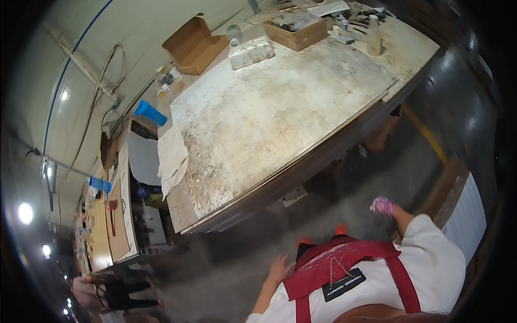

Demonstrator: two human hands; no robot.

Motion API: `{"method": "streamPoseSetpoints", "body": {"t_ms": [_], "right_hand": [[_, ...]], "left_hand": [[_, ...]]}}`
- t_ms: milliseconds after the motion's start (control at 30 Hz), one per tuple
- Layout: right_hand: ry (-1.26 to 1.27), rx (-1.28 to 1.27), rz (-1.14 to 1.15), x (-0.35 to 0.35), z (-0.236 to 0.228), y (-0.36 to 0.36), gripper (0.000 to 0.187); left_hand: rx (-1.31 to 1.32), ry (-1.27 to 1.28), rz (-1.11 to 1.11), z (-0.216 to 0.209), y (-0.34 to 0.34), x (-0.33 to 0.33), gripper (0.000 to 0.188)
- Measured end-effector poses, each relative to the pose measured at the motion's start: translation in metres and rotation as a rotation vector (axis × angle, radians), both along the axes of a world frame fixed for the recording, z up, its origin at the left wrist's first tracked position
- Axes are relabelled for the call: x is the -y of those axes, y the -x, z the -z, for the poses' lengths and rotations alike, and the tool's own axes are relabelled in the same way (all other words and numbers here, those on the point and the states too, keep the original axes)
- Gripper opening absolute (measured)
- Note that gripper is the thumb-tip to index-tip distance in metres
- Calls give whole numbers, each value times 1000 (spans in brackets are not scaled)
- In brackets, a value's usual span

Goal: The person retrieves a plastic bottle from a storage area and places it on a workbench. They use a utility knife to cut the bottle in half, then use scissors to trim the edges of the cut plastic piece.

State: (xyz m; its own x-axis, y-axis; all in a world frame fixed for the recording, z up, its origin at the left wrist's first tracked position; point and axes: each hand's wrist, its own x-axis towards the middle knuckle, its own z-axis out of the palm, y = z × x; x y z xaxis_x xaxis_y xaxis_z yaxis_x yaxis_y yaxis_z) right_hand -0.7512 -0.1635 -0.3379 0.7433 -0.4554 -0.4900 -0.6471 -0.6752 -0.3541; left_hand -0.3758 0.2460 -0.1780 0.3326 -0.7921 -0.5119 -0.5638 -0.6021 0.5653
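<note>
My left hand (280,268) hangs low beside the dark red apron (323,269), fingers loosely stretched, with nothing in it. My right hand (383,206) is held out over the floor to the right, away from the table. A pink and purple patterned material covers it; whether this is a glove or a cloth I cannot tell, and the fingers are hidden. In front of me stands a worktable (269,102) with a worn, white-dusted top. Neither hand touches it. A pale, dusty block-like package (251,53) lies toward its far side.
Along the table's far side are an open cardboard box (195,46), a filled carton (298,36) and a bottle (374,36). A crumpled cloth (173,161) drapes over the left edge. Another bench (116,231) and a person (107,290) are at left; a cardboard box (467,215) stands right.
</note>
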Motion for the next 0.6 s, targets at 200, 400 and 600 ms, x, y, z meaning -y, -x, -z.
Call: {"method": "streamPoseSetpoints", "body": {"t_ms": [200,400,600], "right_hand": [[-60,463,-90,-25,-70,-80,22],[305,516,-488,-112,-116,-260,12],[-598,993,-91,-225,-259,-408,10]], "left_hand": [[42,15,-77,36,-14,-93,63],[-4,-128,-292,84,-47,-214,62],[-6,-84,-551,24,-53,-318,59]]}}
